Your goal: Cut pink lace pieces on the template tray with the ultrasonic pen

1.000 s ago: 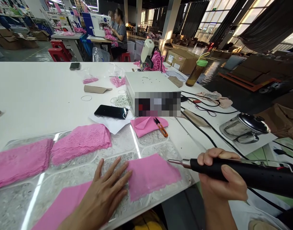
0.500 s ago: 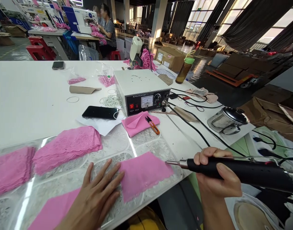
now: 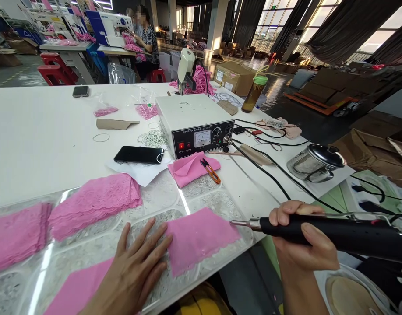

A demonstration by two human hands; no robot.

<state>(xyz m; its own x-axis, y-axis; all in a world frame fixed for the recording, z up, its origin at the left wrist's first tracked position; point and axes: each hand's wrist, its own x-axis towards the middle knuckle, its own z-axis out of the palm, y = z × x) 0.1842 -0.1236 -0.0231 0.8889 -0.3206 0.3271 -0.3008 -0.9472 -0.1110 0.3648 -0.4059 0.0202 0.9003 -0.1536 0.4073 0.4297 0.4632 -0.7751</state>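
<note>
My left hand (image 3: 135, 262) lies flat with fingers spread, its fingertips at the left edge of a pink fabric piece (image 3: 201, 240). Wrapped around the black handle of a handheld ultrasonic welder (image 3: 345, 234) are the fingers of my right hand (image 3: 302, 236). The tool's slim metal tip reaches the right corner of that fabric; whether it touches cannot be made out. Partly under my left hand and forearm is another pink fabric sheet (image 3: 79, 288). Two stacks of pink lace-edged pieces, a middle stack (image 3: 96, 203) and a left stack (image 3: 17, 236), rest on the clear mat (image 3: 161, 192).
Behind the mat stands a white control box (image 3: 194, 118) with black cables (image 3: 263, 168) running right. Orange thread snips (image 3: 210, 170) lie on folded pink cloth (image 3: 184, 173). Nearby are a phone (image 3: 138, 154), a glass teapot (image 3: 315, 162) and a brown bottle (image 3: 253, 96). A person sits at a sewing machine beyond.
The whole view has shifted very slightly. Both hands, the welder and the fabric keep nearly the same positions relative to each other.
</note>
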